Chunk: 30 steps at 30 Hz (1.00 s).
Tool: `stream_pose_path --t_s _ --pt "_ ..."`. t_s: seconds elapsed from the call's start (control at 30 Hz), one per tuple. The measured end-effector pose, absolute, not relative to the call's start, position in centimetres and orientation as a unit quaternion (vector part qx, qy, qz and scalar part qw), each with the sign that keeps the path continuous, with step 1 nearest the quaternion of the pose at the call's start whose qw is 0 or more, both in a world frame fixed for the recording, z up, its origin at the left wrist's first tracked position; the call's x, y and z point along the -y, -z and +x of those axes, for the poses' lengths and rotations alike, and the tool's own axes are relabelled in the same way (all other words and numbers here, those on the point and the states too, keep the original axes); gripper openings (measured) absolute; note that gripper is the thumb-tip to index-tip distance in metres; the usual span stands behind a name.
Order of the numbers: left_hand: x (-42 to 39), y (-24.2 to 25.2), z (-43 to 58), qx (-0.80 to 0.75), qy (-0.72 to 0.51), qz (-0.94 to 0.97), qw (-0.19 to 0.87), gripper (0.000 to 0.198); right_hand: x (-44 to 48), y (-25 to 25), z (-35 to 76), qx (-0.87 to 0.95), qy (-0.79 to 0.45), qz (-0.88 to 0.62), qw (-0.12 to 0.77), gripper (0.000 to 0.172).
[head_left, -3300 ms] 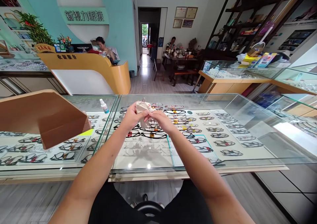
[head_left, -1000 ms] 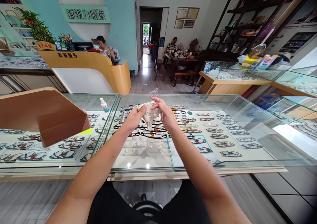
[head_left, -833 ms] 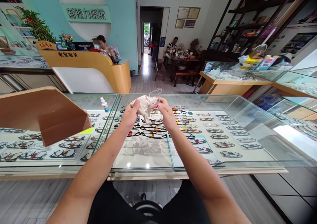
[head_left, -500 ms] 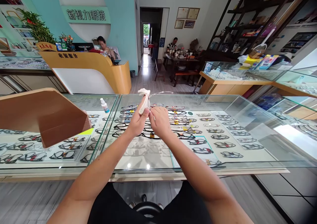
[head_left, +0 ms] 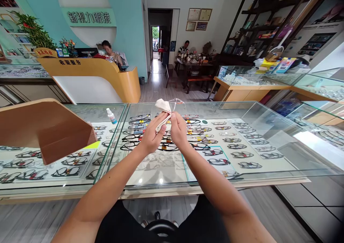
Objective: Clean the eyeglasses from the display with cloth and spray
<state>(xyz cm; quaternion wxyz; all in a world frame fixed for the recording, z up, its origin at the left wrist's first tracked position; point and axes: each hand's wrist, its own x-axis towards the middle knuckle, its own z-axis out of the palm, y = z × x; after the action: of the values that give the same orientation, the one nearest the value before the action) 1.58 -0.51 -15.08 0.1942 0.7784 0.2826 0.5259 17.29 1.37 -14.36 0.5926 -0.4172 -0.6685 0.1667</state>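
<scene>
A cream cloth is bunched in my left hand, its folds sticking out above and between the fingers. My right hand is closed at the side of a thin-framed pair of glasses, which juts out beyond the fingertips. Part of the glasses is hidden behind the cloth and hands. Both hands are close together above the glass display case. Below them lie rows of dark-framed glasses, several with small coloured tags.
A white spray bottle stands on the counter to the left. Nearer, a brown board-like object juts over the left case. Behind are a cashier desk with a person, another person at a dark table, and more display cases at right.
My right hand has drawn slightly right and turned more upright. The cloth has opened out wider, and more of the glasses shows above the hands. The view has shifted slightly.
</scene>
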Motion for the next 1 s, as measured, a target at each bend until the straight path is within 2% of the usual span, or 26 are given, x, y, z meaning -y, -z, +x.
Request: stream_pose_path --t_s 0.1,0.2,0.3,0.4,0.57,0.77,1.0 --pt "0.6 15.5 1.8 -0.286 -0.548 0.758 0.211 0.060 -1.5 14.2 17.1 0.606 -0.270 -0.391 0.638 0.051" --pt "0.4 16.2 2.0 -0.293 -0.498 0.800 0.164 0.065 -1.7 14.3 16.8 0.545 -0.356 -0.366 0.665 0.047" --pt "0.3 16.6 2.3 -0.289 -0.431 0.849 0.098 0.068 -2.0 14.4 16.6 0.521 -0.375 -0.366 0.674 0.048" --pt "0.6 16.6 2.6 -0.279 -0.396 0.872 0.067 0.063 -2.3 14.3 16.9 0.493 -0.395 -0.361 0.687 0.053" --pt "0.7 16.5 2.8 -0.268 -0.413 0.864 0.108 0.050 -2.3 13.5 17.7 0.478 -0.437 -0.340 0.682 0.044" --pt "0.5 16.6 2.7 -0.287 -0.467 0.820 0.168 0.050 -2.1 13.6 17.5 0.496 -0.491 -0.333 0.634 0.039" --pt "0.8 15.9 2.6 -0.264 -0.466 0.836 0.114 0.044 -2.4 13.5 17.5 0.463 -0.530 -0.328 0.630 0.035"
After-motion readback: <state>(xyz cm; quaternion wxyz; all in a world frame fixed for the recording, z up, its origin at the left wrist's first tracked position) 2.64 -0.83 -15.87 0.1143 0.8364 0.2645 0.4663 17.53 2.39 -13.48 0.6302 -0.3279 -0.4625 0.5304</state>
